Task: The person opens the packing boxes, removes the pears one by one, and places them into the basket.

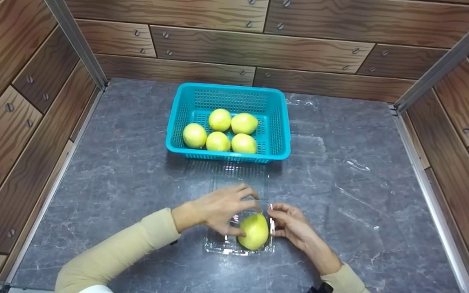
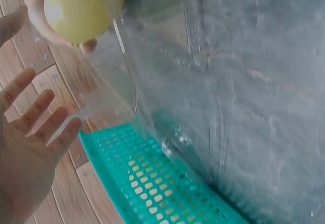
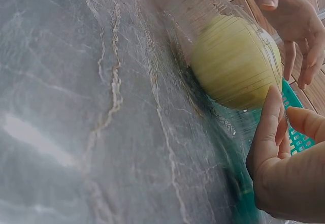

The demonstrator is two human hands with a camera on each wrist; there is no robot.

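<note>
A clear plastic clamshell container (image 1: 218,247) lies on the table with its lid (image 1: 240,175) folded back toward the basket. One large yellow-green fruit (image 1: 255,232) sits in its right part; the right wrist view shows the fruit (image 3: 233,64) behind the clear wall. Over the container hovers my left hand (image 1: 228,205), its fingers spread and apart from the fruit in the left wrist view. My right hand (image 1: 295,228) pinches the container's right rim between thumb and fingers, beside the fruit.
Just beyond the container stands a teal perforated basket (image 1: 285,138) holding several more yellow-green fruits (image 1: 218,141). More clear plastic pieces (image 1: 356,165) lie on the grey marbled table (image 1: 128,162) to the right. Wood-patterned walls (image 1: 218,44) enclose the back and sides.
</note>
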